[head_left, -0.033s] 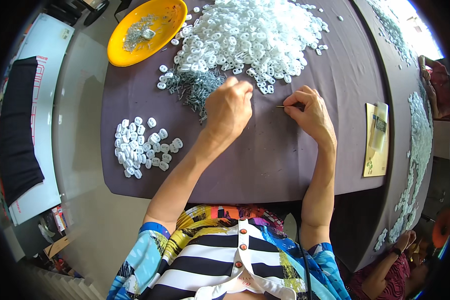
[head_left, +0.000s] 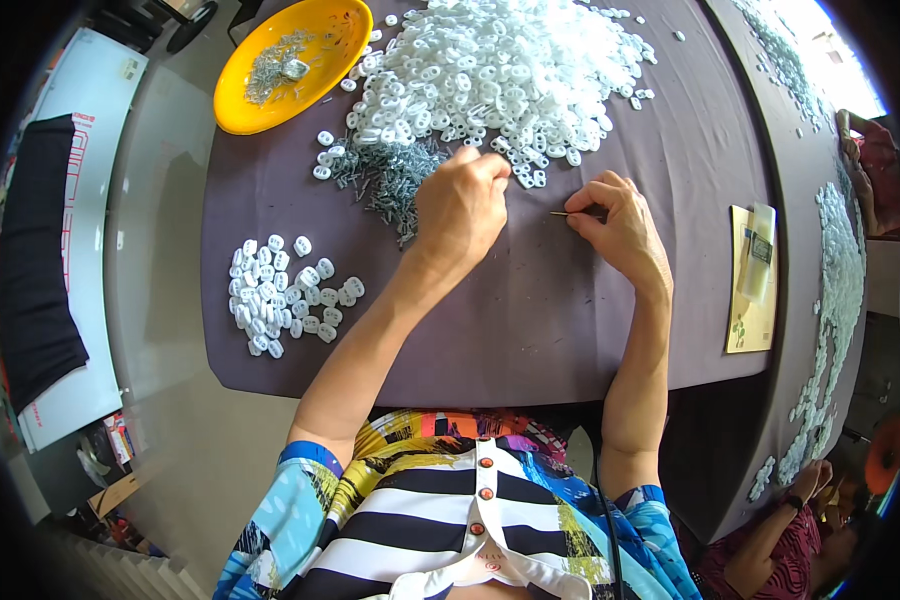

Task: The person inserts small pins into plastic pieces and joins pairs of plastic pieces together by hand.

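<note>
My left hand (head_left: 462, 205) is closed in a pinch above the near edge of the big heap of small white two-hole plastic pieces (head_left: 510, 80). What its fingertips hold, if anything, is hidden. Just left of that hand lies a pile of small grey metal bits (head_left: 395, 185), probably springs. My right hand (head_left: 620, 225) pinches a thin, straight metal pin (head_left: 558, 213) that points left toward the other hand. Toward the front left sits a separate loose pile of white rounded pieces (head_left: 270, 295) with dark marks.
A yellow oval dish (head_left: 240, 115) holding metal bits stands at the back left. On the right side lies a tan card (head_left: 740, 335) with a clear, pale packet (head_left: 759, 255). Beyond it, a second table carries more white pieces (head_left: 835, 270), with other people beside it.
My left hand has shifted slightly up and to the right, toward the white pieces. My right hand and its pin stay in nearly the same place.
</note>
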`<state>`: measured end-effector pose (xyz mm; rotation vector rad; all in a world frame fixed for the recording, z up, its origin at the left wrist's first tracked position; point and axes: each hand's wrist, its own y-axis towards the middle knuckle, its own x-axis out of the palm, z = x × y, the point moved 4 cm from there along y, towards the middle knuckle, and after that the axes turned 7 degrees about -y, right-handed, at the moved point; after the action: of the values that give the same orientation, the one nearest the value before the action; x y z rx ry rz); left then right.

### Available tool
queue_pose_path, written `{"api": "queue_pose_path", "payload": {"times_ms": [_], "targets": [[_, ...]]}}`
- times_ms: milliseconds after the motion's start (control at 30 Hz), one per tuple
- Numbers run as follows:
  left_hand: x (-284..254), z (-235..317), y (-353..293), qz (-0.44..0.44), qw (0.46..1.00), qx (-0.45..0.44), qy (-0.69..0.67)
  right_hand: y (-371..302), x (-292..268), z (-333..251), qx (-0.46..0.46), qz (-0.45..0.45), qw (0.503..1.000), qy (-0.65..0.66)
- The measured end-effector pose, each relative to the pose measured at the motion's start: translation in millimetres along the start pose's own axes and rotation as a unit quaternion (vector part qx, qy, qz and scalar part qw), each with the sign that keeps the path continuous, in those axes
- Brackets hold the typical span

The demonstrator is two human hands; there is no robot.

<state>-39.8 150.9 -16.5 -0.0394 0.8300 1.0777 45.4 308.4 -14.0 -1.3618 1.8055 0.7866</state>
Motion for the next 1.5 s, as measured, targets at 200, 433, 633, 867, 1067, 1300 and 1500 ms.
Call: {"api": "queue_pose_path", "payload": {"times_ms": [200,433,633,867,1067,1300,1500], "targets": [[19,-7,23,-0.068,0.997,-0.021,-0.041,0,-1,1,-0.004,0.002,1.000,0.020],[29,-6,24,-0.067,0.998,-0.015,-0.001,1,0,2,-0.015,0.010,1.000,0.003],[30,-10,29,-0.085,0.996,-0.013,0.011,2,-3,-3,-0.030,0.071,0.996,-0.050],[31,-6,38,-0.145,0.989,0.002,0.003,4,1,-6,-0.026,0.110,0.993,-0.019],[26,-4,37,-0.127,0.990,0.026,0.051,6,4,-19,-0.081,0.135,0.988,0.003],[-2,11,-1,0.071,0.982,-0.021,-0.172,2,7,-38,-0.044,0.115,0.983,0.133],[-39,-7,-68,0.033,0.939,-0.136,-0.315,7,8,-75,-0.073,0.068,0.981,0.165]]}}
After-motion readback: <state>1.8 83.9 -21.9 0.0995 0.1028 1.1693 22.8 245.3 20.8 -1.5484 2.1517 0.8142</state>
